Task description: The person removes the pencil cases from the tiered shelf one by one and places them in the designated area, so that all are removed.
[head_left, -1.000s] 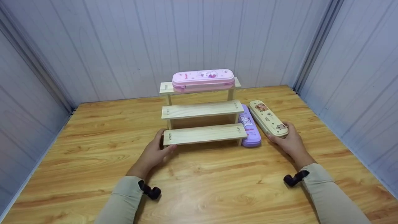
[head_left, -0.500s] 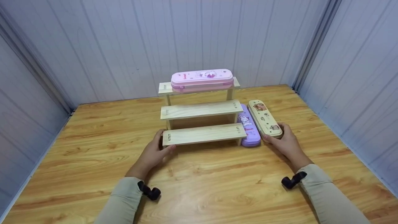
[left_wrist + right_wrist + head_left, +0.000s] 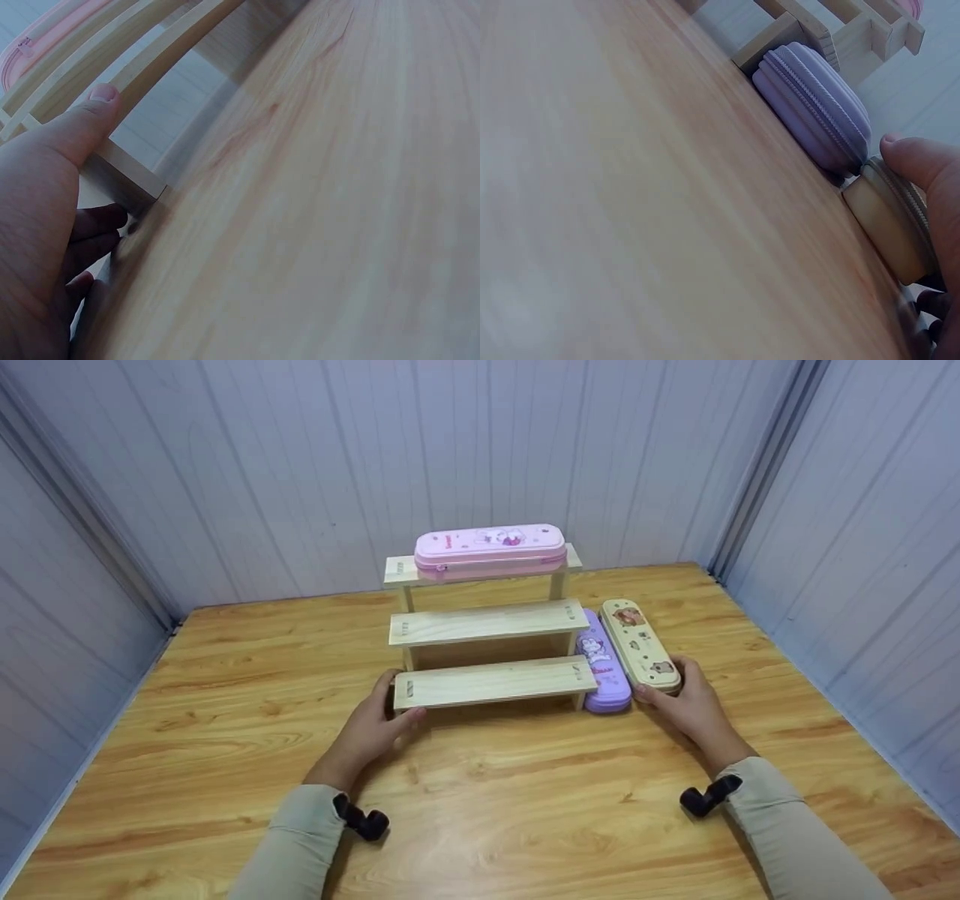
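A three-tier wooden step shelf stands mid-table. My left hand grips its lowest tier at the left end; in the left wrist view the thumb lies along the board's front edge and the fingers reach round the side leg. At the right, my right hand holds the near end of a cream pencil case with animal prints, thumb on its left side. The case lies flat on the table, next to a purple pencil case, which is partly hidden under the shelf's right end.
A pink zipped pencil case lies lengthwise on the shelf's top tier. The lower two tiers are bare boards. Pale panelled walls close off the wooden table at the back and both sides.
My right hand has drawn the cream case's near end leftward, so it now lies alongside the purple case. The left hand and the shelf stay in place.
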{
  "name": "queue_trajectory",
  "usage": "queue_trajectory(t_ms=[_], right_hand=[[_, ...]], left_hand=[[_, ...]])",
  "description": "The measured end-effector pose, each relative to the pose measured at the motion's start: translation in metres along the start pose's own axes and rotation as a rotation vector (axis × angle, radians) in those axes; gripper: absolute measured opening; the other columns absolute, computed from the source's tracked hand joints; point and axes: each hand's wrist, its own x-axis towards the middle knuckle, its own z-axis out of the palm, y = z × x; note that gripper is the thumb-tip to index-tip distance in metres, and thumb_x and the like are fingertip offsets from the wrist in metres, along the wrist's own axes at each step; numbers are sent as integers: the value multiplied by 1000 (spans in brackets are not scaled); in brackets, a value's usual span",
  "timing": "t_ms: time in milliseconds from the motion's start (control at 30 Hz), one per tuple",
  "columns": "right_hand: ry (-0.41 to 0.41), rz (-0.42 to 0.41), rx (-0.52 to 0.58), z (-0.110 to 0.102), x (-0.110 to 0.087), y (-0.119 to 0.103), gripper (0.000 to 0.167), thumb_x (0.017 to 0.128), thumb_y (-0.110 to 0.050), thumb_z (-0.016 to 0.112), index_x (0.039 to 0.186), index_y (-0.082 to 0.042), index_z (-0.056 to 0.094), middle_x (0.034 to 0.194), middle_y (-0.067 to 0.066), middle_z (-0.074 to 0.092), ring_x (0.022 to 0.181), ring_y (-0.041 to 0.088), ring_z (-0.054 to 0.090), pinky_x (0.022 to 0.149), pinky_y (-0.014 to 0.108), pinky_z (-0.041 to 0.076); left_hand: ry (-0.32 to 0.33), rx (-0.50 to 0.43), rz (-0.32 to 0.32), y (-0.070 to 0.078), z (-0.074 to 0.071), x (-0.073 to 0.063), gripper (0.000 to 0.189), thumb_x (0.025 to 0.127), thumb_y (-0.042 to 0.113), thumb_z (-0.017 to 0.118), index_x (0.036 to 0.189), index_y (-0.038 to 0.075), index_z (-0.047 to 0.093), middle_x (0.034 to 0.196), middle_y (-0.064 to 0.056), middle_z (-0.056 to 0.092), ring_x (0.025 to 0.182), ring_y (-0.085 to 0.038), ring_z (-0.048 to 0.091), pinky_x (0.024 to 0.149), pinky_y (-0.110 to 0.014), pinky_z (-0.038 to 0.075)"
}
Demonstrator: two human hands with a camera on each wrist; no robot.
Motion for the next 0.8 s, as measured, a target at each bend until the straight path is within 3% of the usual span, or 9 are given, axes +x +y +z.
queue_trajectory(t_ms=[333,467,633,800], right_hand=[[-15,24,61,-2,3,-4,109,88,-47,77,159,0,8,158,32,25,144,45,30,118,55,21],[-1,29,96,-5,5,-12,107,90,-49,75,160,-3,9,161,29,21,148,44,22,119,56,18],[28,-15,154,-7,12,-32,99,91,-44,75,160,-5,15,162,21,27,151,37,18,120,55,17],[5,-111,237,-6,28,-60,91,94,-32,74,159,-3,18,160,19,32,151,34,22,121,54,16]], left_hand=[[5,10,5,0,0,0,95,90,58,70,160,15,21,155,-23,39,142,-40,38,116,-56,29],[2,24,-1,0,1,0,98,90,59,69,160,13,19,157,-25,36,144,-41,35,117,-56,27],[-1,24,-14,0,0,0,102,89,63,68,161,13,17,159,-25,31,146,-41,31,118,-56,24],[-12,-27,-10,1,1,1,99,89,61,69,161,14,19,156,-20,39,142,-36,39,115,-54,30]])
